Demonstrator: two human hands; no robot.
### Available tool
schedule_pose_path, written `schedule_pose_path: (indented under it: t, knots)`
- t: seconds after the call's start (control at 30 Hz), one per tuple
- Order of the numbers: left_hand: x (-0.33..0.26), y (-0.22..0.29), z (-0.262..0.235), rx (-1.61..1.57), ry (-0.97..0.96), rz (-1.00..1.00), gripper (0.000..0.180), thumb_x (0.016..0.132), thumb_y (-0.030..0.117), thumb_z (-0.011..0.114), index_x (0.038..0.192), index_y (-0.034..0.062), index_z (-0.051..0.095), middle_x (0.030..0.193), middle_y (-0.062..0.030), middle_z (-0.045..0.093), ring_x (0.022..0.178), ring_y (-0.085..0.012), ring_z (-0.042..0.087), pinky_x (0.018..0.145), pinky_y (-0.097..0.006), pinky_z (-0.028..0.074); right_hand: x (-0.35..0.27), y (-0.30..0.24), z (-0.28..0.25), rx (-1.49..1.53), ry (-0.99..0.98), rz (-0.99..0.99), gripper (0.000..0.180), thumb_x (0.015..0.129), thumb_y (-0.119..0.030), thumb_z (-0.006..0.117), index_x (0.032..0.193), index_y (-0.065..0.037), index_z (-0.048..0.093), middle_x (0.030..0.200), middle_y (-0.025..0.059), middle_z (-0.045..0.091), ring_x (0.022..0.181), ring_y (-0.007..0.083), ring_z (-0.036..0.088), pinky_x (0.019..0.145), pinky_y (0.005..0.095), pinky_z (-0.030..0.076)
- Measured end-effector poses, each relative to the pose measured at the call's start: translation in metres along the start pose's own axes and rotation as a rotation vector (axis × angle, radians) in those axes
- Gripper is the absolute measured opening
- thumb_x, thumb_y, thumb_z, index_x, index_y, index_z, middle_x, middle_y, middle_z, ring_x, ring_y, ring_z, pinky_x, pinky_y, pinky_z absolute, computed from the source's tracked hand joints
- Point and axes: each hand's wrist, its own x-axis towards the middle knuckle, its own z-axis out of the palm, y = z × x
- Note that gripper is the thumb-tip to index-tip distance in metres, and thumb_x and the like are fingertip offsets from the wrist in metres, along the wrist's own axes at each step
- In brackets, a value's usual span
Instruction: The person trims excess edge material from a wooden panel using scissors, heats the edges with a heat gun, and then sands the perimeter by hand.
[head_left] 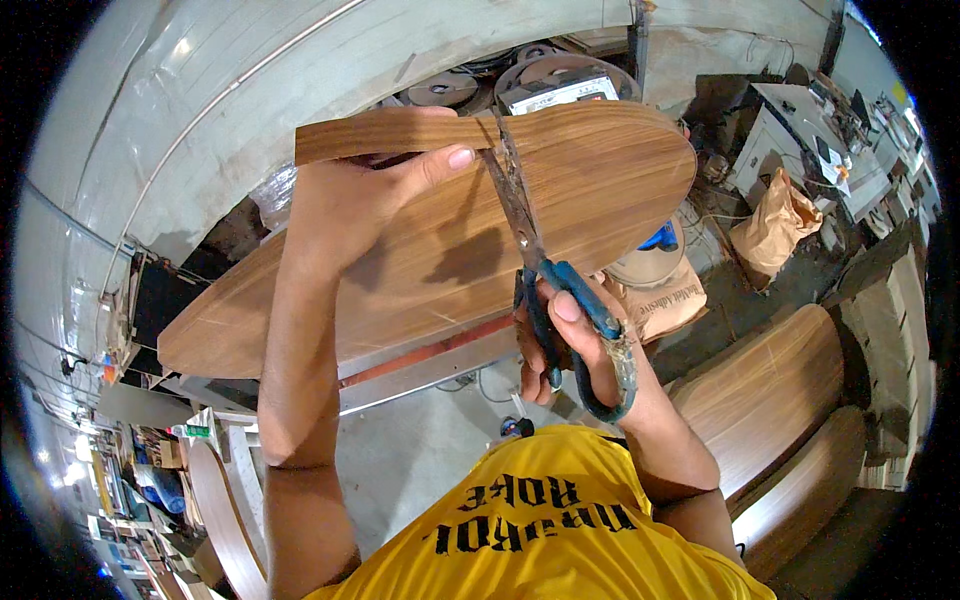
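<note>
A long oval wood-grain board [410, 300] lies across the front of me. Along its far edge runs a wood-grain edging strip [395, 133], its loose end sticking out to the left. My left hand [340, 205] is closed around that end, thumb on the near side and fingers mostly hidden behind the strip. In my right hand [595, 350] is a worn pair of scissors [522, 225] with blue handles. The scissor blades reach the strip just right of my left thumb, their tips at its upper edge. Whether they have cut into it I cannot tell.
Beyond the board stand several round reels [440, 92] against a pale wall. A brown paper sack [775, 230] and a grey cabinet [770, 140] are at the right. More curved wood-grain boards [770, 390] lie at the lower right. Another board [225, 510] leans at the lower left.
</note>
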Motion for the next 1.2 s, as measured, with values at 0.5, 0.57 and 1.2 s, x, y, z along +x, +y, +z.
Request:
schedule_pose_path:
  t: [0.5,0.57,1.2]
  knots:
    - [-0.002,0.003,0.004,-0.056,0.021,-0.02,0.045,0.079,0.025,0.092,0.114,-0.0005,0.077,0.105,-0.0082,0.078,0.096,-0.0152,0.07,0.089,-0.03,0.056,0.013,-0.002,0.004,0.037,-0.019,-0.002,0.05,0.103,-0.054,0.058,0.105,-0.004,0.053,0.068,0.0057,0.059,0.058,0.0189,0.067,0.05,0.0286,0.052]
    - [-0.002,0.002,0.004,-0.054,0.028,-0.021,0.045,0.079,0.024,0.092,0.114,-0.0006,0.077,0.105,-0.0082,0.078,0.096,-0.0153,0.07,0.089,-0.03,0.056,0.013,-0.004,0.006,0.059,-0.013,0.013,0.051,0.103,-0.054,0.059,0.105,-0.004,0.053,0.068,0.0057,0.059,0.059,0.019,0.067,0.051,0.0285,0.052]
    - [-0.008,0.01,0.006,-0.079,0.068,-0.076,0.045,0.078,0.019,0.093,0.114,-0.0016,0.077,0.106,-0.0096,0.077,0.097,-0.0171,0.071,0.09,-0.032,0.056,0.014,-0.006,0.01,0.085,0.013,0.014,0.049,0.103,-0.055,0.06,0.102,-0.006,0.053,0.069,0.0038,0.058,0.058,0.0191,0.067,0.05,0.0274,0.05]
